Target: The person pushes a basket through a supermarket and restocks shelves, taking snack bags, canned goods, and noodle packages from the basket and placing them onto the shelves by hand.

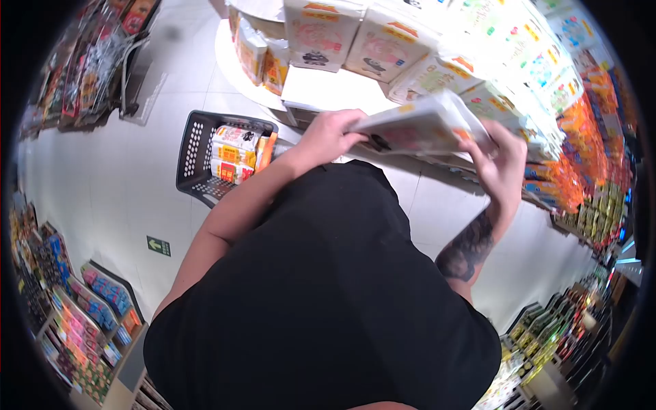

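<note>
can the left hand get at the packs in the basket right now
Probably not without letting go first: the left hand is gripping one end of the white package. Otherwise the way looks free, as the basket is open-topped and nothing covers the packs.

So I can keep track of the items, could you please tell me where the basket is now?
In the head view, the dark basket is on the floor at the person's left, beside the left forearm and near the white display stand.
</note>
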The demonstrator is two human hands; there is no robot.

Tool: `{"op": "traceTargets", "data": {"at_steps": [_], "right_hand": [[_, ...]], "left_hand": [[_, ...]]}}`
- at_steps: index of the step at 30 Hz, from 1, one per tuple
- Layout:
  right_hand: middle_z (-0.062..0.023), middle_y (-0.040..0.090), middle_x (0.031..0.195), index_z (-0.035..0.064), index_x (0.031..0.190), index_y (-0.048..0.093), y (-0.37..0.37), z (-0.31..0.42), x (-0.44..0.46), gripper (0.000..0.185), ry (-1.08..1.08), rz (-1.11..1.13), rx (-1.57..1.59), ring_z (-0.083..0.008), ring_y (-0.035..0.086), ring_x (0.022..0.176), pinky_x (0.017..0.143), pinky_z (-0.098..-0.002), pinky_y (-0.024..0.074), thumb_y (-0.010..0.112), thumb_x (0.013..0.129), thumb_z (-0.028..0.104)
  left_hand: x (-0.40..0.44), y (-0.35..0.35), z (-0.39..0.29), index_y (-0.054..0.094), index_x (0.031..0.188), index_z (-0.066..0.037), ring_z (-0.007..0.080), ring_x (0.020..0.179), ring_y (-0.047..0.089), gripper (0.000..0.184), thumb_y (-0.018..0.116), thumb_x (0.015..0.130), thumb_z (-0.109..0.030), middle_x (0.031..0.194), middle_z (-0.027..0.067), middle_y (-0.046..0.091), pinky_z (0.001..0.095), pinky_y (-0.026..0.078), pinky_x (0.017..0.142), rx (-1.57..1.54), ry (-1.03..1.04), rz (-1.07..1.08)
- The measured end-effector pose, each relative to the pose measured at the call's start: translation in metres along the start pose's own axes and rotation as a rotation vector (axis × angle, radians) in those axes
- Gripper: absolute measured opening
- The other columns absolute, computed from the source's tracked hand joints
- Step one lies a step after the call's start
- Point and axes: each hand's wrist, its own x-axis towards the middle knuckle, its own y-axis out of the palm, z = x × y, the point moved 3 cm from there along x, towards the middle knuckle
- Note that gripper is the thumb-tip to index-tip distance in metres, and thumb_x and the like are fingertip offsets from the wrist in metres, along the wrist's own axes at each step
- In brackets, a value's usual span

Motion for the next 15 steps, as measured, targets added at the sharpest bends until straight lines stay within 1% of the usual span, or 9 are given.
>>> {"op": "traceTargets", "data": {"at_steps": [2, 5, 7, 9, 10, 12, 13, 14, 15], "right_hand": [[-0.0165, 0.069, 0.076, -0.0006, 0.098, 0.069, 0.008, 0.0, 0.028, 0.028, -0.059, 0.01, -0.027, -0.0243, 0.068, 0.067, 0.063, -0.0324, 0.0521, 0.079, 0.072, 0.006], [-0.0207, 0.069, 0.084, 0.0015, 0.102, 0.068, 0.026, -0.005, 0.073, 0.027, -0.109, -0.074, -0.15, -0.0326, 0.07, 0.079, 0.07, -0.0379, 0.0546, 0.072, 0.075, 0.003], [-0.0166, 0.072, 0.089, 0.0018, 0.111, 0.066, 0.037, -0.007, 0.108, 0.032, -0.089, 0.046, -0.299, -0.0299, 0.071, 0.081, 0.075, -0.0383, 0.0545, 0.072, 0.081, 0.011], [-0.0186, 0.069, 0.093, 0.0013, 0.113, 0.063, 0.054, -0.023, 0.129, 0.034, -0.098, -0.031, -0.078, -0.0305, 0.069, 0.088, 0.08, -0.0385, 0.0533, 0.07, 0.081, 0.008], [-0.0186, 0.069, 0.093, 0.0013, 0.113, 0.063, 0.071, -0.047, 0.143, 0.034, -0.105, -0.039, -0.077, -0.0305, 0.069, 0.088, 0.08, -0.0385, 0.0533, 0.07, 0.081, 0.008], [-0.0199, 0.066, 0.096, 0.0012, 0.116, 0.061, 0.094, -0.07, 0.165, 0.038, -0.286, -0.189, 0.196, -0.0319, 0.066, 0.095, 0.087, -0.0376, 0.0512, 0.069, 0.08, 0.005], [-0.0199, 0.066, 0.096, 0.0012, 0.116, 0.061, 0.095, -0.073, 0.17, 0.038, -0.295, -0.192, 0.201, -0.0319, 0.066, 0.095, 0.087, -0.0376, 0.0512, 0.069, 0.08, 0.005], [-0.0199, 0.065, 0.095, 0.001, 0.116, 0.06, 0.097, -0.077, 0.171, 0.038, -0.308, -0.184, 0.132, -0.0325, 0.065, 0.096, 0.087, -0.0372, 0.0505, 0.068, 0.079, 0.003], [-0.0198, 0.064, 0.094, 0.0008, 0.117, 0.059, 0.097, -0.074, 0.171, 0.039, -0.318, -0.174, 0.062, -0.033, 0.064, 0.097, 0.088, -0.0369, 0.0497, 0.068, 0.078, 0.002]], "left_hand": [[0.015, -0.002, 0.011, 0.066, 0.104, -0.001, 0.0145, 0.073, 0.059, 0.025, 0.074, 0.081, -0.007, 0.084, 0.011, 0.068, 0.0302, 0.05, 0.071, -0.096, -0.084, -0.052], [0.045, -0.007, 0.055, 0.064, 0.108, 0.002, 0.0144, 0.084, 0.066, 0.025, 0.068, 0.084, -0.003, 0.09, 0.01, 0.071, 0.0284, 0.051, 0.077, -0.039, -0.102, -0.183], [0.069, -0.013, 0.069, 0.065, 0.107, -0.001, 0.0238, 0.081, 0.068, 0.025, 0.069, 0.084, -0.009, 0.091, 0.0162, 0.071, 0.0351, 0.051, 0.077, -0.087, -0.077, -0.312], [0.088, -0.013, 0.089, 0.066, 0.108, 0.001, 0.019, 0.081, 0.068, 0.027, 0.072, 0.084, -0.011, 0.094, 0.0143, 0.073, 0.0323, 0.052, 0.077, -0.162, -0.138, -0.352], [0.097, -0.011, 0.1, 0.067, 0.106, 0.002, 0.0185, 0.079, 0.068, 0.027, 0.073, 0.084, -0.012, 0.092, 0.0143, 0.073, 0.0321, 0.052, 0.075, -0.171, -0.177, -0.351], [0.104, -0.01, 0.106, 0.068, 0.102, 0.003, 0.0179, 0.076, 0.068, 0.028, 0.076, 0.083, -0.015, 0.088, 0.0146, 0.073, 0.0323, 0.053, 0.072, -0.128, -0.259, -0.341], [0.106, -0.007, 0.105, 0.069, 0.1, 0.004, 0.0178, 0.074, 0.068, 0.029, 0.077, 0.082, -0.017, 0.085, 0.0149, 0.073, 0.0326, 0.053, 0.07, -0.078, -0.298, -0.334], [0.106, -0.002, 0.101, 0.066, 0.103, 0.004, 0.0084, 0.063, 0.061, 0.025, 0.073, 0.088, -0.014, 0.077, 0.0064, 0.07, 0.0261, 0.051, 0.055, -0.047, -0.274, -0.338], [0.107, 0.006, 0.116, 0.066, 0.1, 0.005, 0.0073, 0.064, 0.06, 0.022, 0.071, 0.089, -0.014, 0.077, 0.0061, 0.069, 0.0252, 0.049, 0.054, -0.084, -0.304, -0.358]]}}
